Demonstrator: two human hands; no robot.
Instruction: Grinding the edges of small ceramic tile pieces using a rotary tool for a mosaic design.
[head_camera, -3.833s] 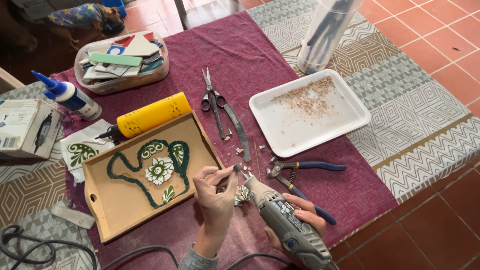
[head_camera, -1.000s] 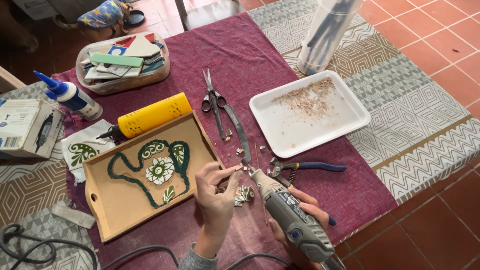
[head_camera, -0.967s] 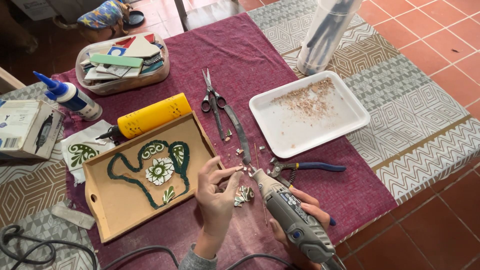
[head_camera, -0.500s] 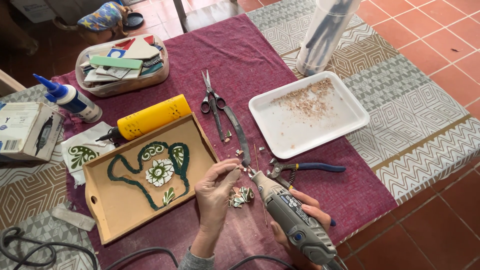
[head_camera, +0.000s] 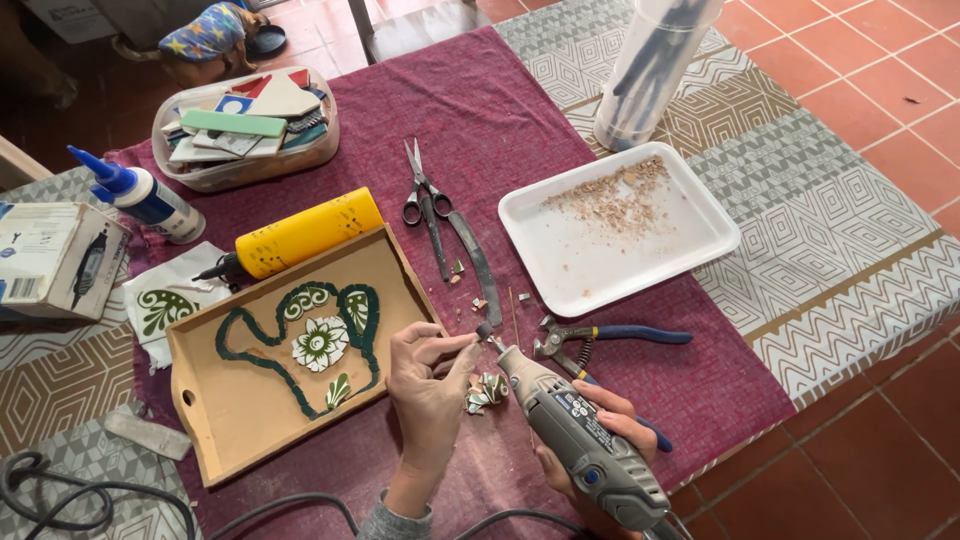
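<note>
Left hand (head_camera: 428, 385) pinched on a small tile piece (head_camera: 478, 333) at the fingertips, right hand (head_camera: 600, 432) clamped around the grey rotary tool (head_camera: 575, 440) with its tip at that piece, tile fragments (head_camera: 487, 390) just below the grip, wooden tray (head_camera: 240, 410) left, pliers (head_camera: 590, 340) right.

The piece pinched by the left hand (head_camera: 428, 388) is too small to be identified; the rotary tool (head_camera: 580, 442) under the right hand (head_camera: 600, 440) is cut off by the bottom edge.
</note>
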